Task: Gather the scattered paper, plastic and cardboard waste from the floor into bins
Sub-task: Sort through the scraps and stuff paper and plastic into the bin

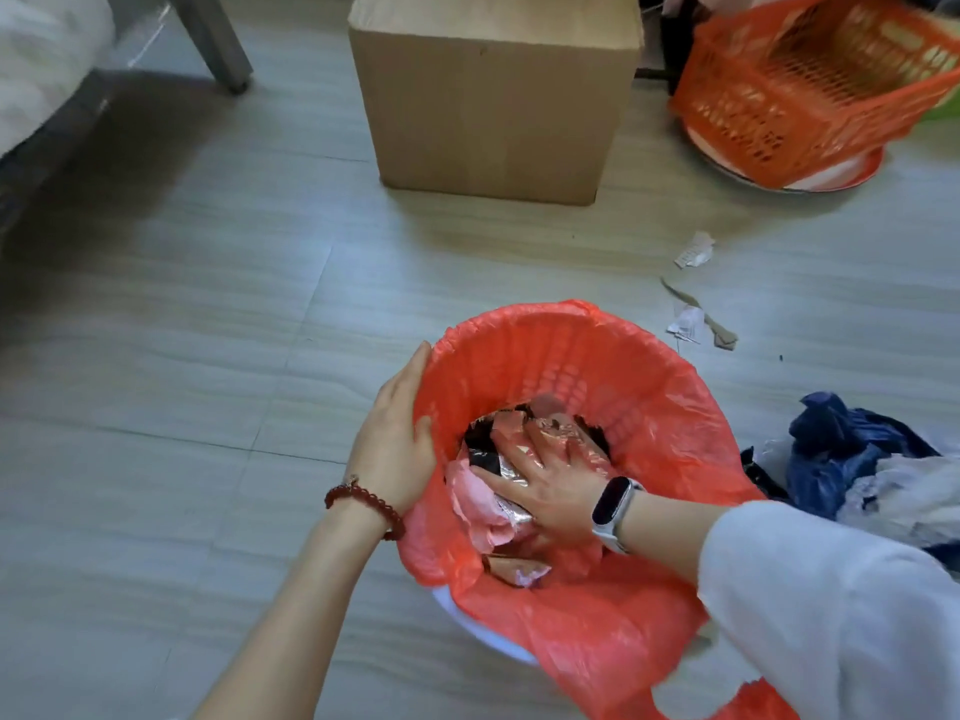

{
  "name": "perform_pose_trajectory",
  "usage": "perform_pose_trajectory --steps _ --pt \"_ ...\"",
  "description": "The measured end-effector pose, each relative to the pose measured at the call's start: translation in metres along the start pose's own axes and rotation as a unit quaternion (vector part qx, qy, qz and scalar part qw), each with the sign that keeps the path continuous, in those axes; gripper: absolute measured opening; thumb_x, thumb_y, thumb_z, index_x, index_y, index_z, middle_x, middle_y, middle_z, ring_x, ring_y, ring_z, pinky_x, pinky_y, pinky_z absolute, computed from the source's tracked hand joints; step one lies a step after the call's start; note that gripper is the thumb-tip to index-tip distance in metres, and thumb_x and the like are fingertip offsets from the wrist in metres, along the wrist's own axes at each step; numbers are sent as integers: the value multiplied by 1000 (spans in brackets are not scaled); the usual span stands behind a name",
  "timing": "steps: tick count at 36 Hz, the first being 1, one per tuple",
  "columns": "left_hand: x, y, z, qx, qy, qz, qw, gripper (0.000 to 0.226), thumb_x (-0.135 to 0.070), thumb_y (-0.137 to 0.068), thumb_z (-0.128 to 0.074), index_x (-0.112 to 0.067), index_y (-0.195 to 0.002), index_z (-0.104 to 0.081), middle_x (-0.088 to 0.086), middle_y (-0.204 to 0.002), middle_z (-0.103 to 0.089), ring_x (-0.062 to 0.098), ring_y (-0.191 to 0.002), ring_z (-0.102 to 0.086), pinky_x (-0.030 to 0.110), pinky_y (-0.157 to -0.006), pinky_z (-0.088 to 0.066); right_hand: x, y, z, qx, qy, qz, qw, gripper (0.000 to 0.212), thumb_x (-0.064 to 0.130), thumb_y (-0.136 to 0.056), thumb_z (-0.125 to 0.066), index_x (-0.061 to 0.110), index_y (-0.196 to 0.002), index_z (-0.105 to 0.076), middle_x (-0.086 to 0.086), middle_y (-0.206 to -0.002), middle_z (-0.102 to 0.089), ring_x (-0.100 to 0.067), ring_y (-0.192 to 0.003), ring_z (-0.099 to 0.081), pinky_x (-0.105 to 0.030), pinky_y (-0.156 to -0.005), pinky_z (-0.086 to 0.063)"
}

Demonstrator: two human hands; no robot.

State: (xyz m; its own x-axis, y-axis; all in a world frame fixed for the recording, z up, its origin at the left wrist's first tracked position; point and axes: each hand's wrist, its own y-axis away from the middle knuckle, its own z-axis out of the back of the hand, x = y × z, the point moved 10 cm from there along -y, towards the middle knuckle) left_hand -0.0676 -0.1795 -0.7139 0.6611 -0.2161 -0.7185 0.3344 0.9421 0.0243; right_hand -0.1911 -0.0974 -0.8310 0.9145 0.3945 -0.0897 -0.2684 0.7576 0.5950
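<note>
Dark red bead bracelet (366,504) on left wrist; white-strapped fitness band (613,506) and pale sleeve (831,605) on right

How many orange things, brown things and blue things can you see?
Orange: 2, the bin bag and the basket
Brown: 1, the box
Blue: 1, the blue bag
Total: 4
</note>
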Motion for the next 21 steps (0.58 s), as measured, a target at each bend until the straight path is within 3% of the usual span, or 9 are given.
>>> perform_pose_trajectory --steps 2,4,6,8,10,12,14,18,21 --pt "2 0 0 -11 -1 2 1000 71 6 -85 -43 -25 -144 -22 1 -147 -34 15 -133 -35 6 -96 -20 -8 -21 -13 -46 -28 -37 998 72 69 -59 -38 38 -124 -45 -3 -126 -54 -32 -92 -68 -49 -50 -55" --pt "2 1 0 -15 -3 6 1000 72 6 -84 -43 -28 -144 -22 1 -146 -36 15 -131 -38 11 -96 -24 -10 -34 -17 -107 -77 -42 990 66 64 -60 -24 35 -116 -45 0 -119 -53 -25 -82 -71 -44 -44 -54" --pt "0 3 2 -18 -6 9 1000 72 6 -84 -43 -30 -144 -21 0 -145 -37 16 -130 -39 16 -97 -28 -2 -25 -13 -13 -47 -32 998 59 57 -72 -28 37 -127 -37 -5 -130 -53 -37 -98 -64 -60 -58 -52" --pt "-1 4 3 -18 -13 16 1000 72 4 -85 -43 -31 -144 -21 1 -145 -36 19 -128 -42 23 -99 -33 4 -23 -3 -34 -47 9 998 61 51 -88 -35 39 -144 -11 -8 -153 -22 -50 -130 -29 -74 -90 -30" --pt "-4 6 5 -14 -21 21 999 72 3 -85 -43 -32 -144 -20 2 -145 -37 21 -126 -43 28 -98 -37 1 -14 -4 -22 -98 27 995 79 63 -83 -44 48 -141 8 -3 -157 5 -46 -139 -2 -70 -104 -13" --pt "-5 6 6 -7 -28 26 999 69 1 -86 -44 -29 -144 -22 4 -144 -36 22 -126 -42 31 -100 -37 -3 -2 16 -45 -116 36 991 101 75 -67 -54 49 -139 13 -3 -156 7 -42 -140 1 -67 -105 -15" --pt "-8 5 8 -5 -41 35 999 64 -4 -87 -48 -26 -143 -27 7 -144 -35 25 -129 -40 37 -106 -35 -7 12 29 -26 -153 42 987 110 72 -65 -59 46 -140 17 -5 -156 12 -38 -142 6 -65 -109 -11" --pt "-23 -4 17 -25 -72 55 996 53 -15 -86 -54 -19 -137 -40 11 -146 -32 27 -133 -35 46 -109 -30 -25 44 60 -33 -213 43 976 106 66 -71 -60 41 -142 15 -4 -155 18 -29 -142 16 -52 -115 -3" --pt "-50 -15 22 -49 -70 39 996 44 -15 -87 -53 -14 -131 -49 12 -143 -37 28 -130 -39 47 -108 -30 -43 68 84 -102 -222 41 969 91 59 -80 -56 31 -148 -2 -6 -157 3 -24 -144 5 -37 -117 -5"
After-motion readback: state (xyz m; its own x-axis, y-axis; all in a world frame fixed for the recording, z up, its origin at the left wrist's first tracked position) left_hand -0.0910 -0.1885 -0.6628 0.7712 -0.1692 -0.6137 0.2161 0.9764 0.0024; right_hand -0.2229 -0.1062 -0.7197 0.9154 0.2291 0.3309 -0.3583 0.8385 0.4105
